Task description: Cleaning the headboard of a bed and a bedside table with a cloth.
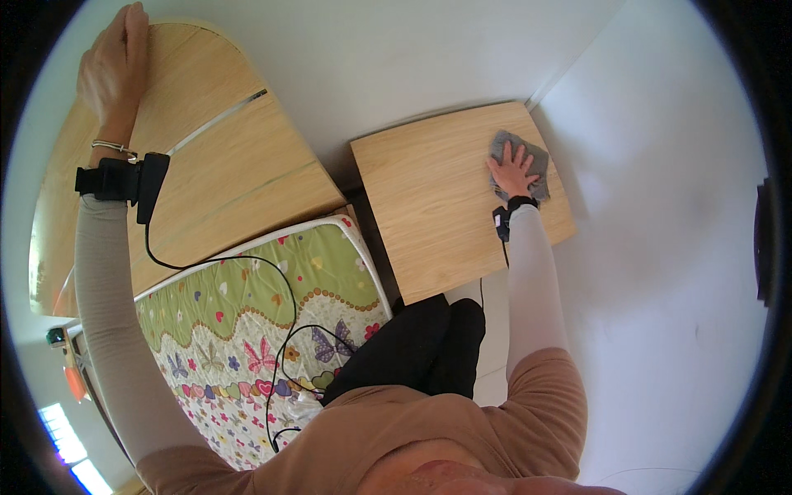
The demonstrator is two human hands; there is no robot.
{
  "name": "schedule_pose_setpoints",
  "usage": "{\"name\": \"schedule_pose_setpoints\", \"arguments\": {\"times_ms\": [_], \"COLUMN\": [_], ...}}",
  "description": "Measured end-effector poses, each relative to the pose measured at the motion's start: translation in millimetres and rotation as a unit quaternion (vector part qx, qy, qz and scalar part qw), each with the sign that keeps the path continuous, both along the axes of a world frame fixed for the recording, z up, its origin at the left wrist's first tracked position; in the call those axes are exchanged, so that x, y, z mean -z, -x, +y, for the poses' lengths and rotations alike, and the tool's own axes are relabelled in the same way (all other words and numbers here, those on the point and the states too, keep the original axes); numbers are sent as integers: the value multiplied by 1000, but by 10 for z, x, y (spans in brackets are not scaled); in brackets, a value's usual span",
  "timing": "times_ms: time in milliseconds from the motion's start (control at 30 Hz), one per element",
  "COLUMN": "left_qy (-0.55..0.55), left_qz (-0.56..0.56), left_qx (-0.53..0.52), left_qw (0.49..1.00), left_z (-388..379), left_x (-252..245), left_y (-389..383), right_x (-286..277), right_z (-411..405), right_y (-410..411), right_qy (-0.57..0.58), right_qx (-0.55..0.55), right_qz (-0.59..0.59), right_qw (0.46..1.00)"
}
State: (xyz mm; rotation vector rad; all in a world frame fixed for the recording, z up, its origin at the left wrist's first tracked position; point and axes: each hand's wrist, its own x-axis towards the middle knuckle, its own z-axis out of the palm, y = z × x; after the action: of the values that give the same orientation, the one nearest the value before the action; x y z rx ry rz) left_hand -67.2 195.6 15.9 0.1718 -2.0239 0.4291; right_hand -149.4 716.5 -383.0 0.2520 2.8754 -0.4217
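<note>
My right hand (515, 172) lies flat with fingers spread on a folded grey cloth (539, 162), pressing it on the wooden top of a small table or cabinet (427, 204) near its right edge. My left hand (114, 65) is raised at the upper left, by the rounded top of a wooden headboard (247, 148). Its fingers are curled; whether they grip the headboard's edge or anything else cannot be told. Both wrists carry black strapped devices, and a black cable (291, 291) runs from the left one.
A mattress (247, 346) with a green, flower and butterfly pattern adjoins the headboard. A dark gap (374, 247) separates it from the wooden top. White walls (649, 216) stand behind and to the right. The loose cable crosses the mattress.
</note>
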Motion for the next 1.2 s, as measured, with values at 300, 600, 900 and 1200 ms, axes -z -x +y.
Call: {"name": "schedule_pose_setpoints", "arguments": {"times_ms": [300,600,900,1200], "left_qy": [-17,16,24,7], "left_qz": [4,1,86,94], "left_qx": [42,50,225,211], "left_qw": [999,999,970,973], "left_z": [62,70,442,441], "left_x": [56,-6,-36,-44], "left_y": [101,89,-50,-99], "right_x": [116,145,-114,-326], "right_z": [-1397,-1602,-1388,-1464], "right_y": [-233,-995,-1596,-1430], "right_qy": [-17,23,27,241], "right_qx": [-198,-336,-357,-158], "right_qz": [74,157,207,139], "right_qw": [977,928,910,947]}}
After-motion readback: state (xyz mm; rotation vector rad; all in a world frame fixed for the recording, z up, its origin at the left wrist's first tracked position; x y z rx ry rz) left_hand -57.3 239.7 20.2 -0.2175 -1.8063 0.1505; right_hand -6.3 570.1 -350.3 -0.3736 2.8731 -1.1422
